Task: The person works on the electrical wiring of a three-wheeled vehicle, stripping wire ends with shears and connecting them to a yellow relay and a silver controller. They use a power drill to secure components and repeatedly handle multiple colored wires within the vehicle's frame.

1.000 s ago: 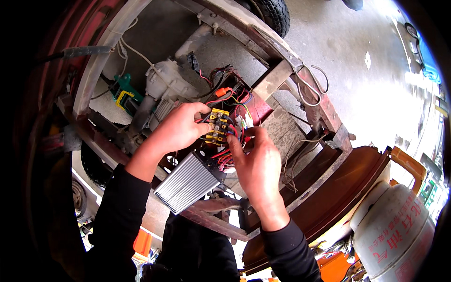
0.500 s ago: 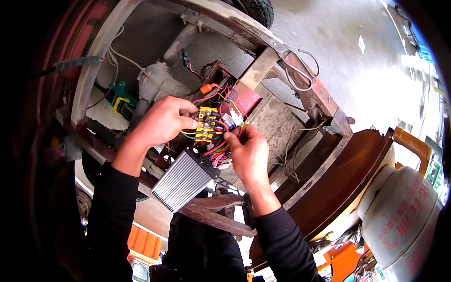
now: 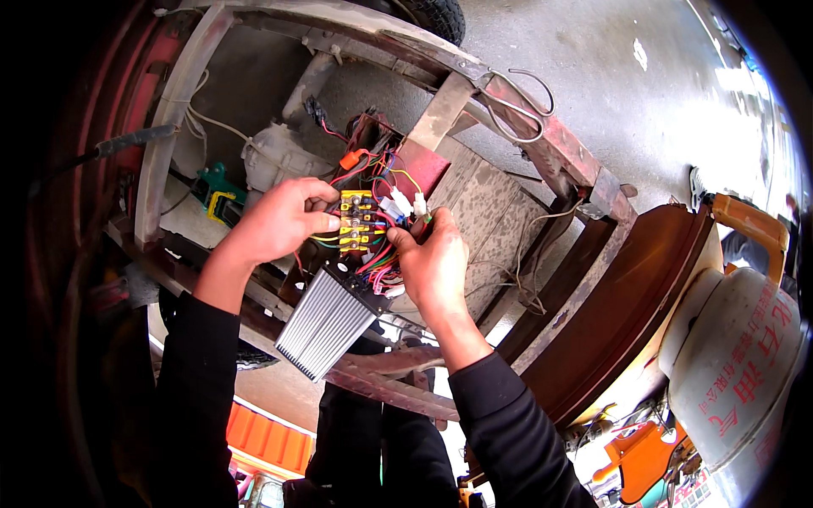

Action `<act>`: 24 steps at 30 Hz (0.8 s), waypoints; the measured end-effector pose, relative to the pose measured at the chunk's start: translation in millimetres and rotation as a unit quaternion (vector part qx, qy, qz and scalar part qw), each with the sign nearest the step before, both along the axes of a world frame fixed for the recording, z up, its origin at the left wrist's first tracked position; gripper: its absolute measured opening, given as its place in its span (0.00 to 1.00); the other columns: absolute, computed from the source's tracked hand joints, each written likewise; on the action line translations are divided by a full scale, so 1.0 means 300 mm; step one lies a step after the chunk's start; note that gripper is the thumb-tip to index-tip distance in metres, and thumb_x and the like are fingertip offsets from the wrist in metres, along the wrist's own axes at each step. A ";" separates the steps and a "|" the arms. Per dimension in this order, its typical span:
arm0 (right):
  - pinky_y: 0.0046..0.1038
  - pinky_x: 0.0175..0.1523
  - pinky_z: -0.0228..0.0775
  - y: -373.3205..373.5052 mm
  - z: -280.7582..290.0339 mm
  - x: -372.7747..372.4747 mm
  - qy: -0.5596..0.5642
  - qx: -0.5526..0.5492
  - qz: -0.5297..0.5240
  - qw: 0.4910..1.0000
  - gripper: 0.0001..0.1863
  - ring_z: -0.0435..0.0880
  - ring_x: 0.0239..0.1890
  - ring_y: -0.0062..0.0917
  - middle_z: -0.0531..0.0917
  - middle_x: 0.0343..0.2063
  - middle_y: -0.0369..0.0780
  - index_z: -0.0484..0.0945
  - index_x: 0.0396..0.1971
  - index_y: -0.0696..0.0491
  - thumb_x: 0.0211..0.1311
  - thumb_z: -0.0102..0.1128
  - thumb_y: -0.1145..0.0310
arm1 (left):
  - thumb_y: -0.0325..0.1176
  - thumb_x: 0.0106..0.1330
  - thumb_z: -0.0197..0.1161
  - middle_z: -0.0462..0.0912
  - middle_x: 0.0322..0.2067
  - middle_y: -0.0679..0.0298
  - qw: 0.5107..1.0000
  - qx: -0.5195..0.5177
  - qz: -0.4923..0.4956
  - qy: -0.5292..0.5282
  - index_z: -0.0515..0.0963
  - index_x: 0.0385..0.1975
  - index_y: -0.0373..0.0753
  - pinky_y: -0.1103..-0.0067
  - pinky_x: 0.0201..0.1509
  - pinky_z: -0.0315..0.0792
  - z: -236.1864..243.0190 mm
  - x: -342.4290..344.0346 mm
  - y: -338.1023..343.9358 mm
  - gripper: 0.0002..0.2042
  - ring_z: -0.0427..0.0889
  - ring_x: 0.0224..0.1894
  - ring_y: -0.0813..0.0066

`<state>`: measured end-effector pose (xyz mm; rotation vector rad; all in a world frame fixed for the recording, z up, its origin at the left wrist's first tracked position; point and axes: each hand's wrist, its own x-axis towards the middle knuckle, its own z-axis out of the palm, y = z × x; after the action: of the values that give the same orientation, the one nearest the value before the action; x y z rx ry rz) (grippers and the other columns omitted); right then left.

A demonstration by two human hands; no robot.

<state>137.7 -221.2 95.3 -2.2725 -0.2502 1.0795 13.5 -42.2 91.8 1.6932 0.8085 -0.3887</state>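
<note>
My left hand (image 3: 275, 224) pinches the left side of a yellow terminal block (image 3: 356, 235) with black mounts and several wires attached. My right hand (image 3: 432, 267) is closed on wires at the block's right side, with its thumb near the terminals and some fingertips hidden. White plug connectors (image 3: 418, 205) sit just above that hand. An orange connector (image 3: 351, 158) lies on the wire bundle higher up. Below the block, a finned silver controller box (image 3: 322, 326) rests tilted in the frame, a tangle of coloured wires at its upper end.
A rusty metal vehicle frame (image 3: 550, 144) surrounds the work, over a grey axle housing (image 3: 279, 161) and green jack (image 3: 212, 190). A tyre (image 3: 432, 17) is at the top. At right are a brown panel (image 3: 618, 313), gas cylinder (image 3: 732, 372) and a shoe (image 3: 696, 179).
The whole view has shifted, with the block and both hands appearing farther left and slightly higher. The white connectors now stand out above my right hand. Both hands remain at the block and wires.
</note>
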 end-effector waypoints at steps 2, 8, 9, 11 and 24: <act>0.44 0.41 0.74 0.000 0.008 0.009 0.003 0.007 0.006 1.000 0.16 0.85 0.33 0.49 0.83 0.25 0.51 0.70 0.30 0.59 0.55 0.71 0.70 | 0.28 0.57 0.69 0.75 0.32 0.64 0.997 0.071 -0.027 0.002 0.78 0.39 0.27 0.77 0.40 0.68 0.015 0.004 -0.027 0.14 0.72 0.33 0.77; 0.46 0.42 0.74 -0.023 -0.036 -0.002 -0.021 0.008 0.027 0.999 0.16 0.84 0.36 0.51 0.83 0.28 0.53 0.70 0.32 0.58 0.57 0.70 0.68 | 0.30 0.55 0.69 0.76 0.31 0.59 0.995 0.094 -0.022 -0.018 0.78 0.38 0.27 0.76 0.40 0.69 -0.018 -0.006 -0.018 0.15 0.76 0.34 0.73; 0.46 0.42 0.74 -0.027 -0.048 -0.011 -0.007 0.011 0.017 1.000 0.15 0.84 0.36 0.51 0.83 0.28 0.53 0.70 0.32 0.58 0.57 0.69 0.68 | 0.30 0.55 0.69 0.76 0.30 0.59 0.995 0.090 -0.031 -0.042 0.78 0.38 0.27 0.75 0.40 0.70 -0.026 -0.014 -0.006 0.15 0.77 0.34 0.72; 0.45 0.40 0.74 -0.032 -0.064 -0.024 -0.006 0.045 -0.001 0.999 0.15 0.84 0.33 0.49 0.82 0.26 0.52 0.70 0.32 0.59 0.57 0.68 0.69 | 0.30 0.56 0.69 0.79 0.31 0.60 0.996 0.068 -0.048 -0.040 0.79 0.38 0.29 0.74 0.40 0.71 -0.046 -0.024 0.019 0.14 0.79 0.36 0.73; 0.39 0.45 0.77 -0.664 0.364 -0.008 -0.105 0.127 -0.027 0.986 0.14 0.83 0.41 0.45 0.81 0.39 0.51 0.75 0.45 0.60 0.63 0.62 0.69 | 0.19 0.64 0.60 0.77 0.53 0.57 0.995 -0.008 0.093 0.038 0.65 0.64 0.26 0.78 0.61 0.68 -0.167 -0.107 0.008 0.27 0.77 0.52 0.73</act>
<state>135.3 -420.4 204.5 -2.1473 -0.3859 0.7346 -18.5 -39.9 41.7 1.5797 1.0081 -0.3308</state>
